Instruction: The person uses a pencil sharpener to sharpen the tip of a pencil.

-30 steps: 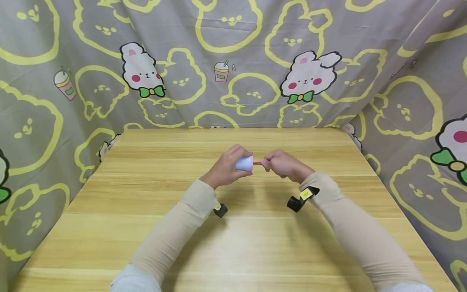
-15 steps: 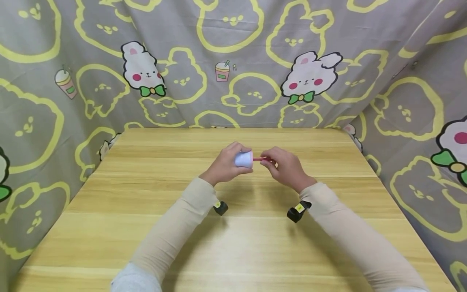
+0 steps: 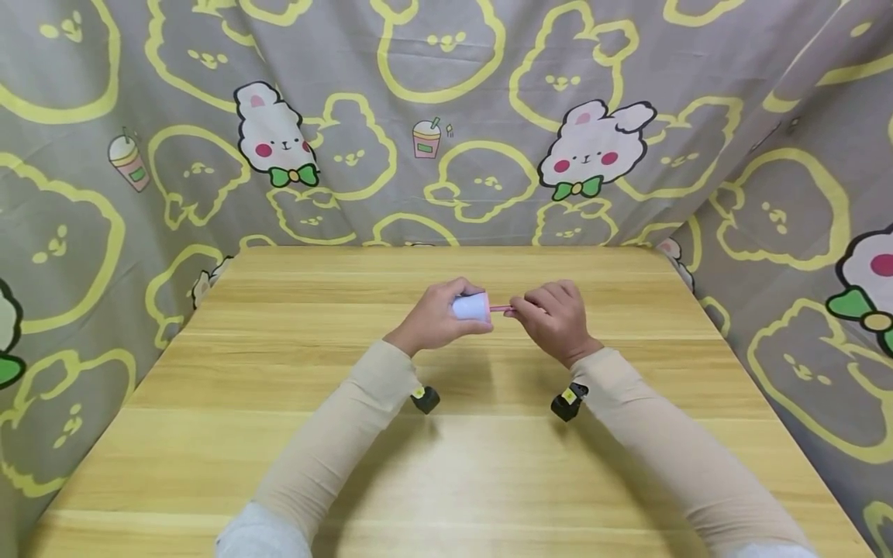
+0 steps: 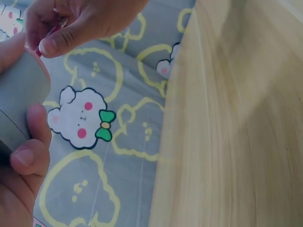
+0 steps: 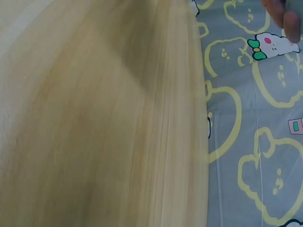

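Observation:
My left hand (image 3: 434, 319) grips a pale lavender, cup-shaped pencil sharpener (image 3: 470, 308) with a pink rim, held sideways above the table. Out of its pink end, facing right, comes a thin red pencil (image 3: 501, 308). My right hand (image 3: 556, 322) pinches that pencil between thumb and fingers, a short way from the rim. In the left wrist view the sharpener (image 4: 23, 92) looks grey in shade, and the pencil's far part is hidden among the right fingers. The right wrist view catches only the left fingertips (image 5: 289, 23) at its upper right corner.
The wooden table (image 3: 446, 465) spreads beneath both arms. Patterned grey fabric (image 3: 474, 201) hangs behind it and along both sides. A black wrist camera (image 3: 425, 399) sits under the left wrist, another camera (image 3: 568, 403) under the right.
The right hand has turned about the pencil and shifted its finger grip, its knuckles now higher. The left hand keeps hold of the sharpener, which has moved slightly right.

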`<state>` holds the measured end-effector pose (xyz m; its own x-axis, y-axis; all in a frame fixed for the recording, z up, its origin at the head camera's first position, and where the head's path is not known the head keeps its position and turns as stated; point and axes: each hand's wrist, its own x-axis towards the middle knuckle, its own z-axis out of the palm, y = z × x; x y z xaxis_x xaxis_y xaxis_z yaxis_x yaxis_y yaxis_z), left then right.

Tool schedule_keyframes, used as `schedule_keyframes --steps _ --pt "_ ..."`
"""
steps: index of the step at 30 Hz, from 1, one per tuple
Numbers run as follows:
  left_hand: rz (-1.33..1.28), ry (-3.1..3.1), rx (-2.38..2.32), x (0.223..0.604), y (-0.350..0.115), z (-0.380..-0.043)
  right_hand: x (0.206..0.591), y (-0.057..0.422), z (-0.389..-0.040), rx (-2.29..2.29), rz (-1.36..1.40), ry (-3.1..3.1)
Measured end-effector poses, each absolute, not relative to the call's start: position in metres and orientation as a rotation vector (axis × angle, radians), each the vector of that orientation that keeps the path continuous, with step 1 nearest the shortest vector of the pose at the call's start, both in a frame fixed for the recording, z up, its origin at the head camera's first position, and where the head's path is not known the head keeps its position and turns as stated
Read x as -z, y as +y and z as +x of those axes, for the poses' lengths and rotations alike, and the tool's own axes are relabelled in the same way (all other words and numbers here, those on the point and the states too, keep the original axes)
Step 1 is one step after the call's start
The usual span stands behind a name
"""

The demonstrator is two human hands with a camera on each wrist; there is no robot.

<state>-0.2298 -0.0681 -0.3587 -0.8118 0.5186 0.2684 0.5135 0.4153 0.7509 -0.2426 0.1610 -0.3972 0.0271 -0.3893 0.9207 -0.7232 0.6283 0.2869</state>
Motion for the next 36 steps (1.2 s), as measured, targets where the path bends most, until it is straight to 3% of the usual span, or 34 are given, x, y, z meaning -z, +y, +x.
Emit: schedule_keyframes --steps 13,22,29,36 --pt "0.933 2.531 -1.445 0.358 -0.069 -0.231 0.402 0.152 -0.246 -0.431 1.074 -1.542" --pt "1.223 2.707 -1.305 0.363 -0.073 -0.232 0.389 0.149 -0.232 -0.621 1.061 -1.966" --pt "1.469 2.802 -1.275 0.371 -0.073 -0.234 0.365 0.145 -0.222 -0.93 0.892 -2.514" --pt "1.578 2.872 -1.172 0.376 -0.069 -0.232 0.334 0.148 -0.225 -1.724 0.412 -3.088"
